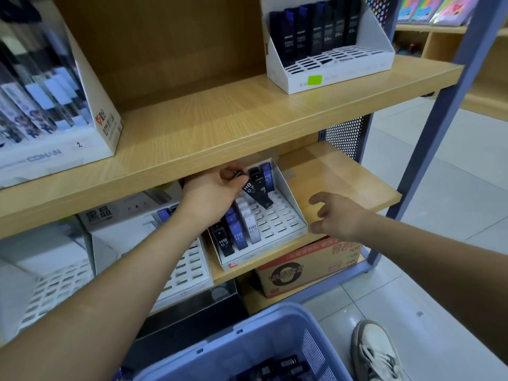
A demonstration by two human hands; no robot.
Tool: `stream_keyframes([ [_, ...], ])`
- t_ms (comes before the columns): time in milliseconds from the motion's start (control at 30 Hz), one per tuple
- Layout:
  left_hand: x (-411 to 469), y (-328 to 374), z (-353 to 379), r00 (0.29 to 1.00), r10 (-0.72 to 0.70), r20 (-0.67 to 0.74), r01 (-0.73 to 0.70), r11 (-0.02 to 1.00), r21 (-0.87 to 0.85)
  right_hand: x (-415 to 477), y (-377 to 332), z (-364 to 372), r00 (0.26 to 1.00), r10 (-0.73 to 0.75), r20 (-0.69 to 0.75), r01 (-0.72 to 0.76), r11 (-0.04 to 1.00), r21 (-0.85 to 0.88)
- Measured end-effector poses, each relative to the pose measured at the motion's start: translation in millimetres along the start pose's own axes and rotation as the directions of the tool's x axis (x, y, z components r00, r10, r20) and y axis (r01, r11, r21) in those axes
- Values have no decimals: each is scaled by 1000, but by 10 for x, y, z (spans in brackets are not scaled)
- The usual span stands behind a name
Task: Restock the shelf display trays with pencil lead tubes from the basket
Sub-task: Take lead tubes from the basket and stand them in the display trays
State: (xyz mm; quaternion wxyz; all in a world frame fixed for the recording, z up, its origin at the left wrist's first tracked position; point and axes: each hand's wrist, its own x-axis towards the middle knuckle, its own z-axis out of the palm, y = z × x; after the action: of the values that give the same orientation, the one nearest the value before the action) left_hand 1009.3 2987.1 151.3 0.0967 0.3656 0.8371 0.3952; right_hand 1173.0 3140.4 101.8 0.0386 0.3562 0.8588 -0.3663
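A white slotted display tray sits on the middle shelf, holding several black, blue and white HB 0.7 lead tubes along its left side and back. My left hand reaches under the upper shelf and pinches a black HB 0.7 lead tube, tilted over the tray's back rows. My right hand hovers just right of the tray with fingers loosely spread, holding nothing. The blue plastic basket stands on the floor below me, with dark lead tubes inside.
Another white slotted tray sits left of the first. On the upper shelf stand a white tray of dark tubes and a pen display box. A cardboard box lies on the bottom shelf. My shoe is beside the basket.
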Motion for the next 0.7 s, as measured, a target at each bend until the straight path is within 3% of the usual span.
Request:
stream_keyframes([
  [167,188,3,105,996,-43,73,30,984,174,191,-91,306,997,8,-72,2,989,145],
  [400,258,-62,304,991,121,62,-134,936,325,348,28,592,988,5,-153,14,992,123],
  [700,345,-91,329,984,156,88,-177,919,353,418,71,630,979,4,-205,35,982,187],
])
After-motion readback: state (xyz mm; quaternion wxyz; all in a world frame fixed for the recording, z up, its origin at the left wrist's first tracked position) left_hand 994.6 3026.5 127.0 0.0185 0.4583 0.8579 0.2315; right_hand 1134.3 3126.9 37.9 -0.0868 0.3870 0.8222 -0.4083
